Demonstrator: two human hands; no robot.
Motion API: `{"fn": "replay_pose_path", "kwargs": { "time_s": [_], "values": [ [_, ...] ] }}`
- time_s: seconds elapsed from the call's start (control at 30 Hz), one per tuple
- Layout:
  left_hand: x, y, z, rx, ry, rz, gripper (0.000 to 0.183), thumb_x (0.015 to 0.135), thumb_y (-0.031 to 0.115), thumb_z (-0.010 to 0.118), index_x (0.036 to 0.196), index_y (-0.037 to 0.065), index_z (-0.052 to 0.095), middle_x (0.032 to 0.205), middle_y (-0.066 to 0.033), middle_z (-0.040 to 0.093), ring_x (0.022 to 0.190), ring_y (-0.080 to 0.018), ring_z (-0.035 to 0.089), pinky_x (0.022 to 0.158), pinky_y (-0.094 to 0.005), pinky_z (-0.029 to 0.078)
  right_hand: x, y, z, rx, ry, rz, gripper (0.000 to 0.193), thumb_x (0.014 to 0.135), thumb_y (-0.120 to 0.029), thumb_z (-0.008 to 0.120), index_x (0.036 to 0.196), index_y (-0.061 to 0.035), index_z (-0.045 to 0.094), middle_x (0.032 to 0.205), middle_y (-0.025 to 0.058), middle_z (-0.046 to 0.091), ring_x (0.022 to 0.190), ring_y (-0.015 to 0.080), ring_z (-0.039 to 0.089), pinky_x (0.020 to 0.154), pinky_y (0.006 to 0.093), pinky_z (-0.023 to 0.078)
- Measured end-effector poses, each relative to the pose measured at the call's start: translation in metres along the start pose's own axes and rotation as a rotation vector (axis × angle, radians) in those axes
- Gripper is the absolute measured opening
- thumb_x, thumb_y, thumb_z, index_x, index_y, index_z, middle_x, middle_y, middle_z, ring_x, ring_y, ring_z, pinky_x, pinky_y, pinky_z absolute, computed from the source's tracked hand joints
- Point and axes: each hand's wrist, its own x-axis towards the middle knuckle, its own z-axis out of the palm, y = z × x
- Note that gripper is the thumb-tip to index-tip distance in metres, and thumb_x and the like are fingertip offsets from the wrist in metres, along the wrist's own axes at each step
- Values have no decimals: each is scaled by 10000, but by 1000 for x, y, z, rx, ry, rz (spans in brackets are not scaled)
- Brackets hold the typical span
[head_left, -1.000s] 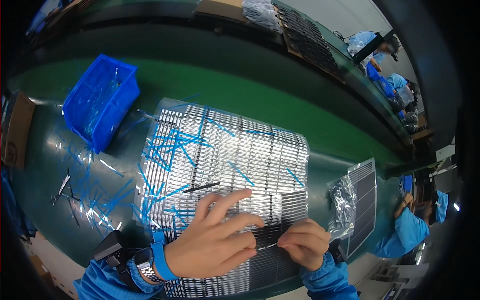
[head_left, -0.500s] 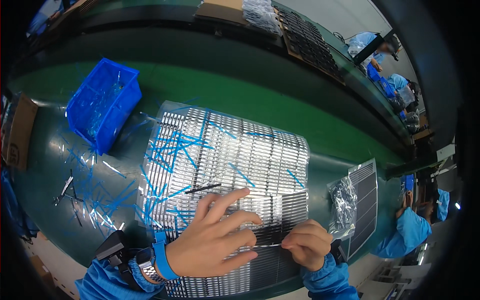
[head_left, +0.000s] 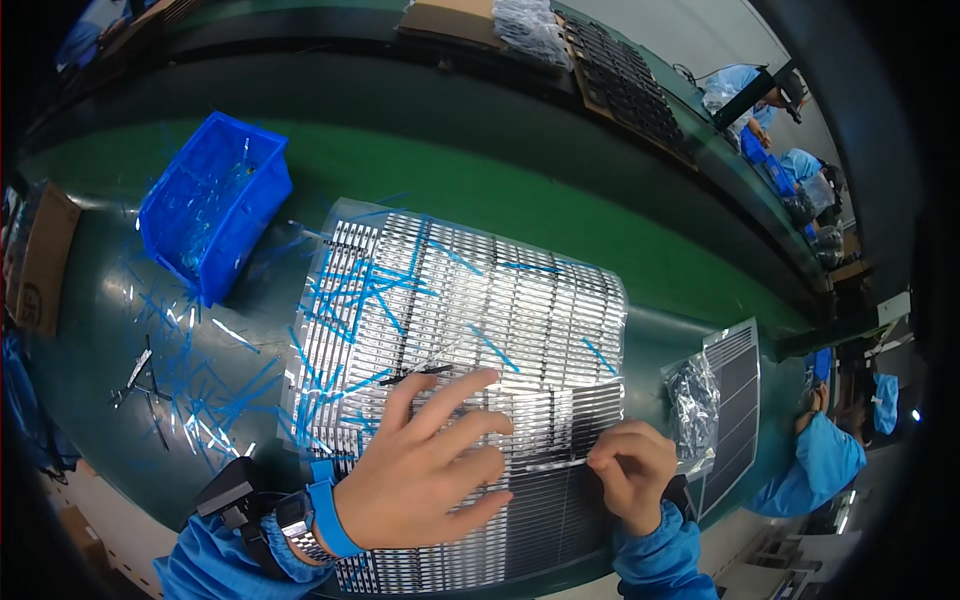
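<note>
A large sheet [head_left: 545, 300] carries rows of narrow silver strips, with dark backing bared at its near right part. Over its near middle my left hand [head_left: 425, 480] lies palm down, fingers spread, with nothing visible in its grasp. At the sheet's right edge my right hand [head_left: 635, 470] is closed in a pinch. Its thumb and fingertip meet at the end of a thin silver strip [head_left: 548, 465] that runs leftward across the dark backing. Thin blue film strips [head_left: 365, 285] lie scattered on the sheet's left side. One short black strip [head_left: 430, 371] lies just past my left fingertips.
A blue bin [head_left: 262, 190] holding clear and blue scraps stands at the far left. More blue and silver scraps [head_left: 205, 400] litter the green table. To the right are a clear plastic bag [head_left: 692, 405] and a dark sheet [head_left: 735, 410]. Other people work along the right side.
My right hand and the thin strip have moved slightly away from me over the sheet. My left hand stays spread in nearly the same place. The whole view has shifted a little.
</note>
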Motion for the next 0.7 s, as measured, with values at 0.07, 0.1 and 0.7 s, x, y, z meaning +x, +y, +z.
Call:
{"fn": "replay_pose_path", "kwargs": {
  "time_s": [0.07,0.1,0.7],
  "values": [
    [-2,-4,4,26,4,28,231,813,313,825,871,136,688,1235,-27,644,1381,-343,463,1049,-557,341,1,2,1,-2,-40,87,101,814,-47,830,873,-15,755,856,100,721,695,170,680,617,273,527],
    [-2,-6,7,44,6,61,209,822,292,814,894,128,707,1225,-33,652,1357,-327,494,1045,-539,373,0,3,0,8,-49,115,102,818,-48,827,880,-10,757,858,99,722,696,164,679,618,270,526],
    [-2,-10,13,93,-53,98,154,871,240,758,964,118,749,1215,-36,666,1286,-264,562,1067,-443,415,1,4,-1,-71,-114,152,103,810,-61,831,899,-33,788,865,91,732,712,166,685,643,275,544]
  ]
}}
